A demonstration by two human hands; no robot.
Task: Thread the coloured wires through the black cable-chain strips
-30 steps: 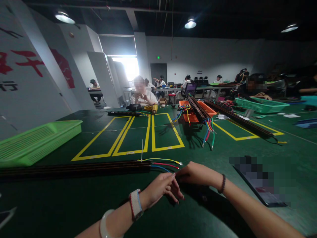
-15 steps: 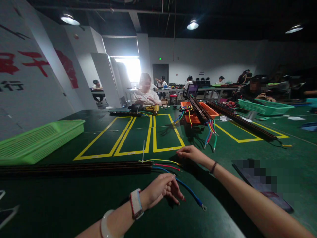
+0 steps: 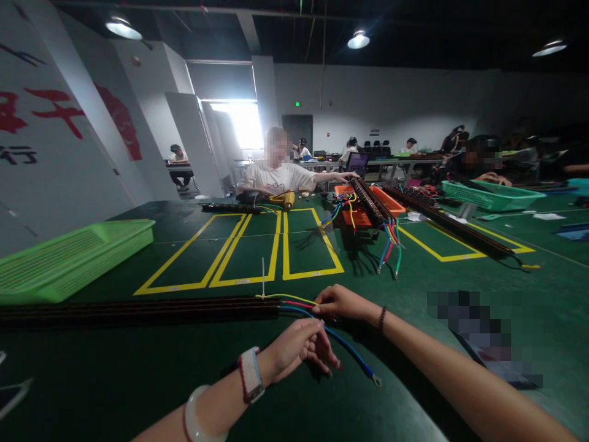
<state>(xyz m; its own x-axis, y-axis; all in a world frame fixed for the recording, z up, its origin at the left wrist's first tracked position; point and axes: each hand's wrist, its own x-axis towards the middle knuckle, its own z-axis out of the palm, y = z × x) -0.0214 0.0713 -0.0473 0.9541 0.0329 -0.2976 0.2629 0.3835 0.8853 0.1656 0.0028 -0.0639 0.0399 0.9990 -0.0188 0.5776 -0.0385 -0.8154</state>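
A long black cable bundle (image 3: 138, 309) lies across the green table in front of me, ending in yellow, red and blue wires. My left hand (image 3: 297, 347) sits near the blue wire (image 3: 350, 355), thumb and fingers pinched together at it. My right hand (image 3: 340, 302) is closed over the red wire (image 3: 297, 304) and yellow wire (image 3: 288, 297) where they fan out. The blue wire runs free to the right and ends in a metal ring terminal (image 3: 377, 382).
A light green basket (image 3: 69, 258) stands at the left. Yellow tape rectangles (image 3: 280, 245) mark the table. Further back are an orange tray (image 3: 386, 205) with cable bundles, another long bundle (image 3: 451, 227), a teal basket (image 3: 492, 195), a dark flat device (image 3: 488, 350) and several seated people.
My right hand let the blue wire drop, reached out past the wire ends, then came back onto the red and yellow wires. The left hand barely moved.
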